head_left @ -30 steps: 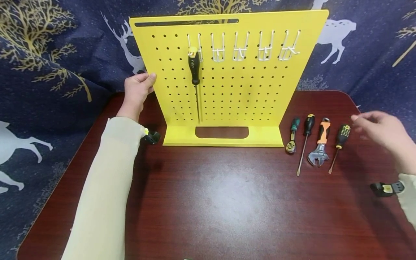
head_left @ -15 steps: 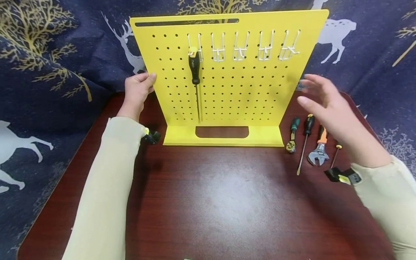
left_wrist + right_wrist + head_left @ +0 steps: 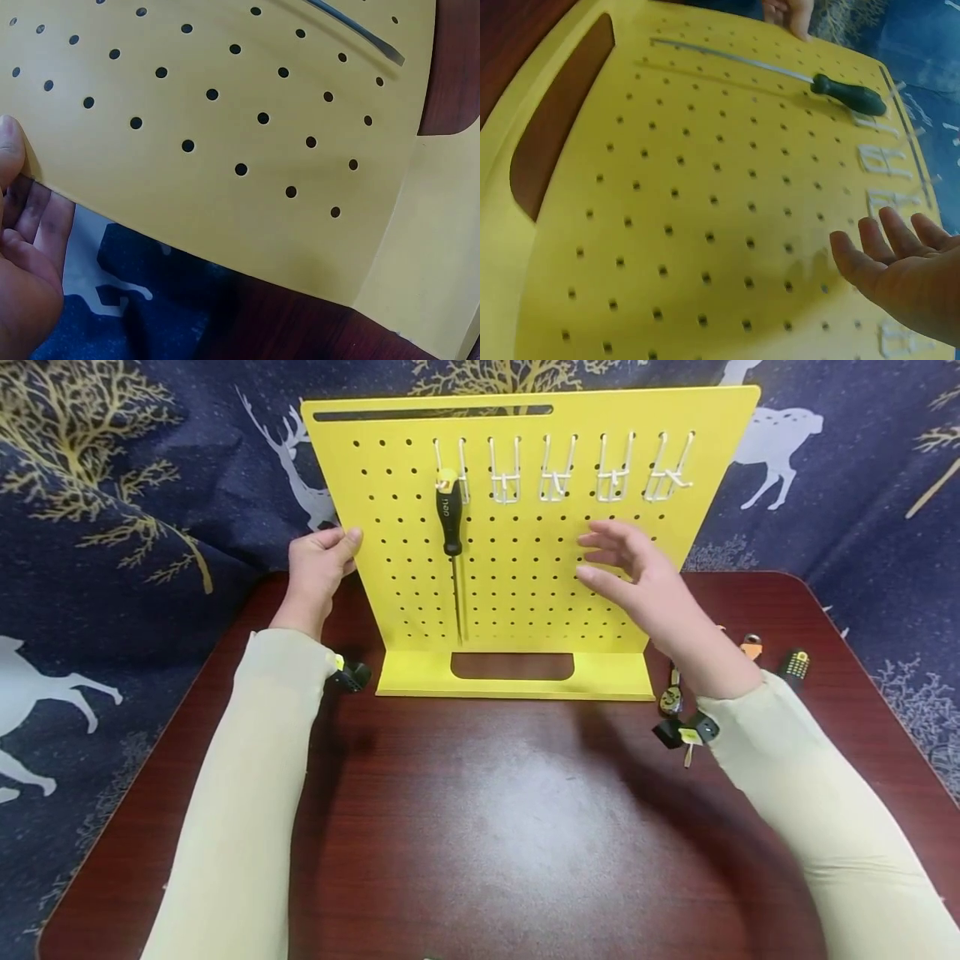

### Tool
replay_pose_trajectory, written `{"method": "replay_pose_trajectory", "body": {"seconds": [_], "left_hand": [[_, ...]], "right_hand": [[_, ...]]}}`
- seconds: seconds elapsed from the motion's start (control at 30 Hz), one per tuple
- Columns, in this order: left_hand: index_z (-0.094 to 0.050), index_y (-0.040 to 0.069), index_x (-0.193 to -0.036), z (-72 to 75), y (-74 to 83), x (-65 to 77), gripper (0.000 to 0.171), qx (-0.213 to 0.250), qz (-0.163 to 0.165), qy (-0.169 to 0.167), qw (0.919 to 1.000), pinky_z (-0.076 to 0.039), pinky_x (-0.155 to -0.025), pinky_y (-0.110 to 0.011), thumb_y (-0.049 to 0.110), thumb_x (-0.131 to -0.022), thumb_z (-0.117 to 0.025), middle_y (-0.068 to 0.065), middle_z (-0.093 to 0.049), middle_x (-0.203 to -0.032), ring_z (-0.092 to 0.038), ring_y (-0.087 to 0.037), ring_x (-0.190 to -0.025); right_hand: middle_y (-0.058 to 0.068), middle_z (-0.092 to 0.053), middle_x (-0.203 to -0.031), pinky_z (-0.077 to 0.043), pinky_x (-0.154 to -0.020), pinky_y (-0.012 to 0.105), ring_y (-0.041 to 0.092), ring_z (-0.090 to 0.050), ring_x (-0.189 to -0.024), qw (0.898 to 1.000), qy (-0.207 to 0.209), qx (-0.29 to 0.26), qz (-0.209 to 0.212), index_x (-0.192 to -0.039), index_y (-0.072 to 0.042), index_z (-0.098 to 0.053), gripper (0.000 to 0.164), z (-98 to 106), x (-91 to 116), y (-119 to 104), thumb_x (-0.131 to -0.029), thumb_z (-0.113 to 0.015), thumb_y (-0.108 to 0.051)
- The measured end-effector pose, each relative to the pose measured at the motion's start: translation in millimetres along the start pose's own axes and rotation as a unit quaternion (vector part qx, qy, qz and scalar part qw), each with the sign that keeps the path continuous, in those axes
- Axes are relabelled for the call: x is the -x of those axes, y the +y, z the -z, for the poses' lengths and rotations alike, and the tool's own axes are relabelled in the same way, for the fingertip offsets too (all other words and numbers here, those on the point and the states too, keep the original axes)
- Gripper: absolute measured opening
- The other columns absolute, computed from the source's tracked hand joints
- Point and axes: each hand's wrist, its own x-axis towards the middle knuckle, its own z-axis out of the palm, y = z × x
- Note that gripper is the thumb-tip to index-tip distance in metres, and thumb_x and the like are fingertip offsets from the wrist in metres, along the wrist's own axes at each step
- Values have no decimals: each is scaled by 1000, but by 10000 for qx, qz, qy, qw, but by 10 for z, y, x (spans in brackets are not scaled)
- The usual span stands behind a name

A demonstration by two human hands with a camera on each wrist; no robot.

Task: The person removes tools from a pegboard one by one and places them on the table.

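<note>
A yellow pegboard point(image 3: 517, 593) stands upright on the table. My left hand point(image 3: 321, 568) grips its left edge, thumb on the front and fingers behind, as the left wrist view also shows. One black screwdriver point(image 3: 450, 518) with a yellow cap hangs from the leftmost white wire hook, blade down. My right hand point(image 3: 637, 572) is in front of the board's right half, fingers spread and loosely bent, holding nothing. Several more wire hooks point(image 3: 555, 477) line the top right of the board. In the right wrist view, the right hand point(image 3: 907, 274) appears below these hooks.
Tools lie right of the board, partly hidden by my right forearm: a ratchet wrench point(image 3: 671, 699), an orange-handled adjustable wrench point(image 3: 751, 647) and a black-and-yellow screwdriver point(image 3: 795, 667). The dark red table point(image 3: 480, 827) extends in front. A patterned blue cloth point(image 3: 187, 635) hangs behind.
My right hand has swept left from beside the tools at the far right to the front of the pegboard. My left hand has kept its grip on the board's edge.
</note>
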Motion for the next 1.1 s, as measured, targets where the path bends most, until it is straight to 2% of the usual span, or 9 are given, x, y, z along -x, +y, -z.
{"method": "replay_pose_trajectory", "body": {"seconds": [0.2,0.43,0.57,0.77,0.93,1.03,1.1], "left_hand": [[-80,19,-101,15,-6,-8,9,58,-50,10,10000,-52,-80,-17,22,-95,-74,16,-63,-82,-57,-1,-74],[-80,14,-110,4,-1,7,18,39,-48,-43,10000,-52,-81,-17,22,-96,-73,17,-65,-81,-58,0,-76],[-81,18,-100,-8,22,13,9,78,-78,-68,9999,-52,-79,-17,21,-95,-73,17,-65,-80,-57,-1,-75],[-81,16,-104,-17,31,5,13,14,-97,-59,9999,-52,-79,-16,22,-95,-73,17,-65,-80,-58,0,-74],[-81,20,-96,-1,14,1,7,73,-111,-18,9999,-51,-77,-16,22,-95,-74,16,-64,-80,-57,-1,-72],[-80,22,-93,6,7,6,7,102,-79,-4,9999,-52,-77,-16,21,-95,-74,16,-64,-80,-57,-1,-73],[-80,23,-90,6,3,8,9,146,-58,-12,9999,-52,-76,-15,21,-95,-74,15,-64,-79,-57,-1,-72]], "right_hand": [[9,-47,-157,-38,-123,46,26,-45,-145,9981,-369,-476,113,-157,-14,-36,63,-314,-263,3,-100,-63,-23],[6,-48,-157,-43,-120,39,23,-49,-143,9920,-630,-1083,124,-157,-13,-35,63,-734,-490,29,-101,-64,-21],[7,-46,-159,-46,-117,36,22,-48,-144,9877,-707,-1392,114,-159,-13,-32,66,-941,-602,18,-102,-64,-23],[10,-48,-156,-46,-117,40,23,-51,-140,9796,-517,-1919,-286,-159,-16,-34,65,-1146,-775,-39,-101,-64,-22],[11,-50,-152,-46,-116,37,24,-54,-138,9732,-377,-2220,-457,-159,-12,-34,63,-1261,-870,-70,-103,-62,-23],[14,-53,-149,-48,-110,31,25,-55,-136,9723,-294,-2281,-422,-156,-9,-38,58,-1319,-898,-74,-105,-60,-24],[14,-57,-145,-50,-100,27,24,-58,-132,9725,-168,-2291,-374,-153,-8,-43,53,-1353,-913,-70,-105,-59,-24]]}}
